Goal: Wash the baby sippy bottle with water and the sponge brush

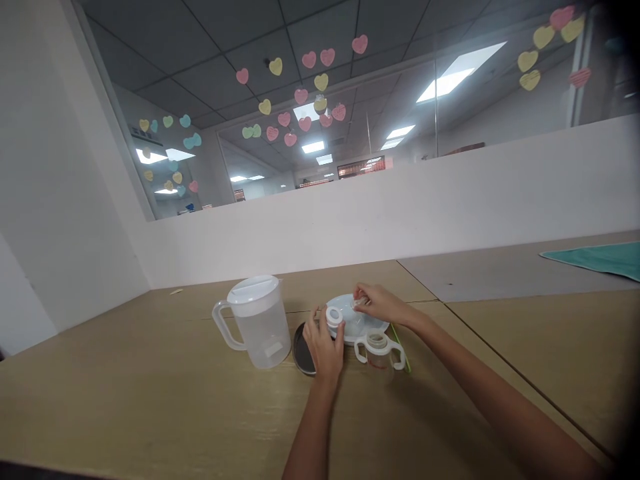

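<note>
My left hand (324, 343) is closed around a white bottle collar (334, 317), a ring with a round opening, held above the edge of a dark round tray (301, 350). Over a pale shallow plate (379, 328), my right hand (377, 301) pinches a small translucent piece (359, 303), perhaps a bottle nipple; its exact kind is hard to make out. In front of the plate stands a clear baby bottle (379, 357) with two white handles and an uncovered mouth. A green stick-like brush handle (401, 348) lies beside the bottle, partly hidden.
Left of my hands stands a translucent pitcher (263, 330) with a white lid and handle. A teal cloth (600, 259) lies at the far right. The wooden table (150, 393) meets a white wall (350, 227) below a window with heart-shaped notes.
</note>
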The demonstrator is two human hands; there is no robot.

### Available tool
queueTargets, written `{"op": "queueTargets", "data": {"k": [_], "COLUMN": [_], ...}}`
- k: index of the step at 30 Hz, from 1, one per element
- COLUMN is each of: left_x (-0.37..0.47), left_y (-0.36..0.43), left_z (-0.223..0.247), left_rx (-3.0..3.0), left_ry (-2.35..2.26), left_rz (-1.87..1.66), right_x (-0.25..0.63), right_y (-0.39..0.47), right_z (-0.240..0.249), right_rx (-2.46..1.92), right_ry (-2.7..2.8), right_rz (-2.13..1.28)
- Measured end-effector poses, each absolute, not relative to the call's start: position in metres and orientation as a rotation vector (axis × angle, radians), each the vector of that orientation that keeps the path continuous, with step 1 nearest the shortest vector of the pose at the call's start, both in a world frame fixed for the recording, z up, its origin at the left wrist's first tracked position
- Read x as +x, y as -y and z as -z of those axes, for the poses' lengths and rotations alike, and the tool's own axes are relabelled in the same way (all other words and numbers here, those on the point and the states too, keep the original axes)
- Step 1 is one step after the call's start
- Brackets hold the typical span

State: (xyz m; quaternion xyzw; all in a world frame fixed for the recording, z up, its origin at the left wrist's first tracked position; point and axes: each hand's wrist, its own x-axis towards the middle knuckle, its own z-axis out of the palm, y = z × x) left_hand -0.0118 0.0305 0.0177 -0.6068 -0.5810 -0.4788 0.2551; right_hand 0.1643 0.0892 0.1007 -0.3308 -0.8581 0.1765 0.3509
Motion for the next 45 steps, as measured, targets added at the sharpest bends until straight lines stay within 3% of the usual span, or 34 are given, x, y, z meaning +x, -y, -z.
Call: {"op": "queueTargets", "data": {"k": [5, 12, 18, 23, 28, 37, 45], "left_x": [-0.013, -0.011, -0.010, -0.024, -0.050, -0.086, -0.104], "left_y": [-0.030, -0.030, -0.031, -0.025, -0.025, -0.027, -0.029], "left_z": [-0.017, -0.011, -0.006, -0.025, -0.032, -0.023, -0.014], "left_rx": [-1.646, -1.631, -1.604, -1.162, -0.852, -0.695, -0.649], "left_ry": [1.767, 1.962, 1.976, 1.951, 1.894, 2.087, 1.924], "left_rz": [1.155, 1.064, 1.012, 1.265, 1.562, 1.785, 1.806], "right_x": [0.165, 0.165, 0.165, 0.167, 0.163, 0.167, 0.175], "right_y": [-0.102, -0.109, -0.090, -0.059, -0.046, -0.048, 0.008], "right_z": [-0.084, -0.072, -0.093, -0.112, -0.112, -0.111, -0.156], "right_rx": [-1.256, -1.350, -1.250, -1.163, -1.138, -1.059, -1.039], "right_ry": [2.441, 2.565, 2.598, 2.735, 2.828, 2.789, 2.519], "right_rz": [-0.084, -0.116, -0.118, -0.412, -0.384, -0.462, -0.337]}}
